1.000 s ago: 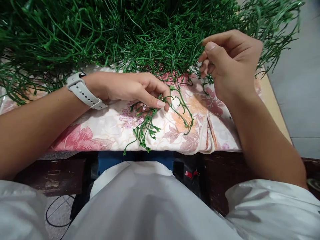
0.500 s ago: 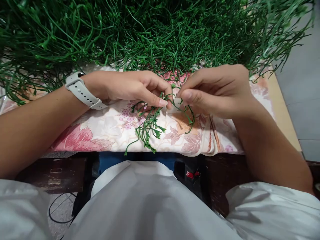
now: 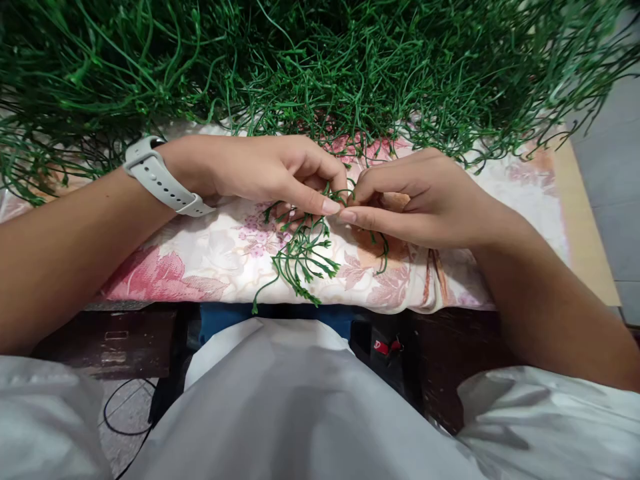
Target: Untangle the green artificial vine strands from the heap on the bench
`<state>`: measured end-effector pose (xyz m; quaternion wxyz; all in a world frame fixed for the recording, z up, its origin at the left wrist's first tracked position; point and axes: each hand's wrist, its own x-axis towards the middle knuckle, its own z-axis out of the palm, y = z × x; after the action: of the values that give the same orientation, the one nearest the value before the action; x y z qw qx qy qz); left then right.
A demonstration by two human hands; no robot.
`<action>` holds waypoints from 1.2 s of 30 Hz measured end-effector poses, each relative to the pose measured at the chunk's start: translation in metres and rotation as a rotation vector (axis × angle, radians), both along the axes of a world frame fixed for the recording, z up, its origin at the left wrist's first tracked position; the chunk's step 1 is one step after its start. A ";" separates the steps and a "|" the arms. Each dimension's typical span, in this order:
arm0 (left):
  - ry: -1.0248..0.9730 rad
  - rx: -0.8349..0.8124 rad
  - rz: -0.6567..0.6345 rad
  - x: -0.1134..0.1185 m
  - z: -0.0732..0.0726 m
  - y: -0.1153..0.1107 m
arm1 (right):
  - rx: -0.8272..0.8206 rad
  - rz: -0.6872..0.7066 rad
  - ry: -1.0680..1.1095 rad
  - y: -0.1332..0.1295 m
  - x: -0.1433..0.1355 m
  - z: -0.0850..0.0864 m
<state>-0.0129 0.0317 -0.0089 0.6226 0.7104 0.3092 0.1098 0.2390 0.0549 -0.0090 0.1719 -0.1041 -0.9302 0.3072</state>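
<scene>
My left hand [image 3: 280, 173] is closed, its thumb and fingers pinching a small bunch of green plastic-looking sprigs [image 3: 303, 260]. The forked tips of the sprigs hang down over the flowered cloth. Fingertip to fingertip with it, my right hand [image 3: 420, 197] pinches close to the top of the same bunch. A thin curved stem [image 3: 384, 253] dangles below the right fingers. What exactly lies between the right fingertips is hidden. A pale watch strap [image 3: 163, 177] circles my left wrist.
A big mass of green sprigs [image 3: 300, 67] spreads across the back. The flowered cloth [image 3: 200, 267] covers the table, whose bare wooden edge [image 3: 590, 233] shows at right. Beyond stands a pale tiled wall [image 3: 620, 187]. A black cable [image 3: 123, 433] lies on the floor.
My right hand has moved left and slightly down, and its fingertips now meet those of my left hand at the sprigs. The left hand has stayed nearly in place.
</scene>
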 end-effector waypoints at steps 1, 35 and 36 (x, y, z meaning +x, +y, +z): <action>0.001 -0.001 -0.003 0.001 0.001 0.000 | -0.009 0.008 -0.004 0.000 0.000 0.000; 0.011 0.140 -0.081 -0.007 -0.001 0.004 | -0.650 -0.508 0.832 0.022 -0.005 0.011; 0.007 0.133 -0.072 -0.007 -0.001 0.004 | -0.628 -0.555 0.824 0.023 -0.006 0.010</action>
<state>-0.0196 0.0356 -0.0100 0.5764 0.7614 0.2776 0.1052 0.2329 0.0782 0.0015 0.5542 -0.2615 -0.5892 0.5266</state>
